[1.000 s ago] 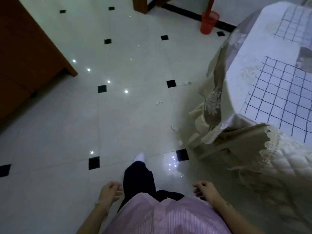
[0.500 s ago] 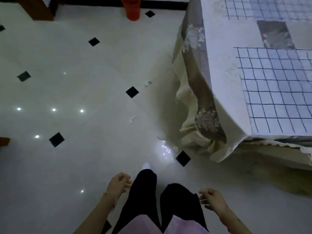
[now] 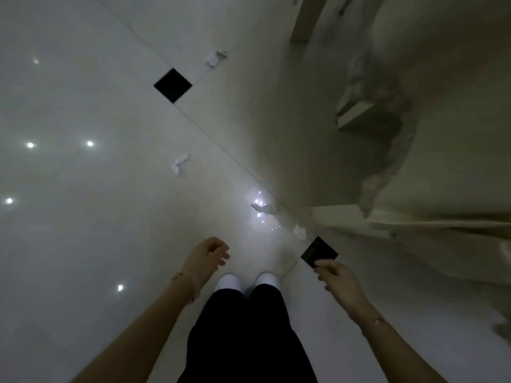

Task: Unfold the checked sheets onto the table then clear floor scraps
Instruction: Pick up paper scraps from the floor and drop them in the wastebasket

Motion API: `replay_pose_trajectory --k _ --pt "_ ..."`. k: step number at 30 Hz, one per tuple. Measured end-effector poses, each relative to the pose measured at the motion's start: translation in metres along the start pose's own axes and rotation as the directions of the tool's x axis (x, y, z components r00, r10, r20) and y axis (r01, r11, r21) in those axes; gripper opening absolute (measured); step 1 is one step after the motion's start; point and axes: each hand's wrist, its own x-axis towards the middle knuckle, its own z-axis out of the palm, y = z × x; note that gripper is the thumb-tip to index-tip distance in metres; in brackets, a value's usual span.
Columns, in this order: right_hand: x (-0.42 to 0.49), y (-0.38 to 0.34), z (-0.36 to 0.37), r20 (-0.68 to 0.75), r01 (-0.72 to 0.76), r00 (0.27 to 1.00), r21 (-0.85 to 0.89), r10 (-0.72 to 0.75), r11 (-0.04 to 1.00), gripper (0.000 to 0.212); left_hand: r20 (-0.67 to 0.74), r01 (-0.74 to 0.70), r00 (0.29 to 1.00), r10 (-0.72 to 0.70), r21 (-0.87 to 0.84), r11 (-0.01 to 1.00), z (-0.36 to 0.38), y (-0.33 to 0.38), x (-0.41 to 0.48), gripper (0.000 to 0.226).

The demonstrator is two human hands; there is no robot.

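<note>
Several white paper scraps lie on the pale tiled floor: one far ahead, one in the middle, one among light reflections, and one close to the hanging cloth. My left hand hangs low with loosely curled fingers and holds nothing. My right hand reaches down over the floor near a black tile, fingers loosely bent, empty. The nearest scrap lies just ahead of my right hand. The checked sheets and the table top are out of view.
A beige tablecloth drapes to the floor along the right side. Black inset tiles mark the floor joints, one beside my right hand. My white shoes and dark trousers stand at the bottom centre.
The view has tipped down and moved closer to the floor; the table top and checked sheets have left the frame. Both arms have stretched down toward the floor.
</note>
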Motion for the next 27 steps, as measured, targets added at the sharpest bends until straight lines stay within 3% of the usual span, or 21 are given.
replay_pose_trajectory --k 4,9,13,18,20,22,27 --pt "0.112 0.038 0.035 -0.025 0.103 0.994 -0.139 -0.107 0.985 0.039 0.016 -0.204 0.977 0.211 0.333 0.921 0.041 -0.027 0.118 0.018" --pt "0.197 0.071 0.062 -0.162 0.222 0.94 -0.378 -0.3 0.899 0.049 0.17 -0.48 0.857 0.486 0.604 0.636 0.091 -0.045 0.219 0.048" --pt "0.228 0.087 0.07 -0.224 0.26 0.898 -0.427 -0.38 0.866 0.045 0.206 -0.488 0.805 0.557 0.765 0.422 0.12 -0.052 0.262 0.055" --pt "0.245 0.092 0.076 -0.262 0.238 0.894 -0.411 -0.364 0.88 0.019 0.239 -0.491 0.758 0.607 0.822 0.289 0.128 -0.063 0.276 0.031" --pt "0.24 0.089 0.076 -0.245 0.21 0.918 -0.362 -0.31 0.908 0.014 0.169 -0.461 0.823 0.543 0.757 0.463 0.124 -0.065 0.268 0.016" --pt "0.222 0.086 0.074 -0.239 0.164 0.94 -0.313 -0.244 0.936 0.013 0.056 -0.36 0.9 0.432 0.653 0.666 0.112 -0.07 0.251 0.018" --pt "0.138 0.054 0.052 -0.166 0.064 0.983 -0.06 -0.073 0.996 0.01 -0.085 -0.22 0.959 0.269 0.372 0.902 0.046 -0.047 0.154 0.014"
